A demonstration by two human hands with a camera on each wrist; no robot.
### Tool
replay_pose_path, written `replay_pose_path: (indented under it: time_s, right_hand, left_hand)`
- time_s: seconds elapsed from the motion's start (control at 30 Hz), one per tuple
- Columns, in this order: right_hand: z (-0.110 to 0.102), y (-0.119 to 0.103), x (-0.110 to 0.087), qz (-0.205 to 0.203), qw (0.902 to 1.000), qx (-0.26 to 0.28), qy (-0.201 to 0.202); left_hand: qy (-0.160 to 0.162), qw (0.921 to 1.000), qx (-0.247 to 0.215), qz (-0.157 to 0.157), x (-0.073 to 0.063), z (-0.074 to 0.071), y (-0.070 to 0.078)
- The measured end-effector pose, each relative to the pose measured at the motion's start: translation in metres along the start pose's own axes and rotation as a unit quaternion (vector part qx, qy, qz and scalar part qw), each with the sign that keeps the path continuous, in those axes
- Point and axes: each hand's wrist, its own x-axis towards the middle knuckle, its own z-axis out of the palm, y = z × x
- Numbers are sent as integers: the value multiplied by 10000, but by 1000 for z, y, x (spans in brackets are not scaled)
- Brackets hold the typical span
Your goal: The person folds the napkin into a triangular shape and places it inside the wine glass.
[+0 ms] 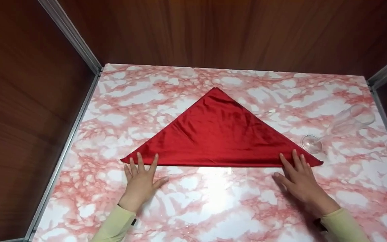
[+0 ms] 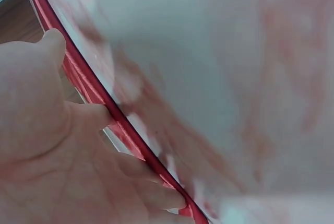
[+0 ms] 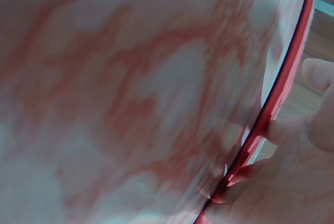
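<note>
A shiny red cloth [image 1: 213, 134], folded into a triangle, lies on the table with its tip pointing away and its long edge towards me. My left hand [image 1: 140, 185] is spread, its fingertips resting on the cloth near the left corner. Near the right corner, the fingertips of my right hand [image 1: 299, 183] touch the same long edge, fingers extended. The left wrist view shows the cloth's red edge [image 2: 86, 75] passing by the fingers. A similar strip of red cloth [image 3: 284, 83] runs beside the fingers in the right wrist view.
A clear stemmed glass [image 1: 343, 124] lies on its side at the right, its foot close to the cloth's right slope. The table [image 1: 193, 208] has a red and white marbled top. Brown wood-grain panels [image 1: 213, 33] with metal edging stand around its back and sides.
</note>
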Motion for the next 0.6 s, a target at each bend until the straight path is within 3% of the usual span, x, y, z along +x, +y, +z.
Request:
replay_pose_path:
  time_s: [0.23, 0.37, 0.5, 0.6]
  right_hand:
    - [-1, 0, 1, -69, 10000, 14, 64]
    - [-2, -6, 1, -251, 9995, -95, 165]
    - [3, -20, 5, -633, 9972, -289, 269]
    - [11, -31, 10, -848, 9959, -305, 49]
  left_hand:
    - [156, 9999, 15, 62, -10, 1, -1]
    - [222, 9990, 335, 214, -9, -1, 6]
    - [202, 9911, 879, 979, 3, -2, 28]
    - [-125, 9832, 929, 1565, 12, -1, 47]
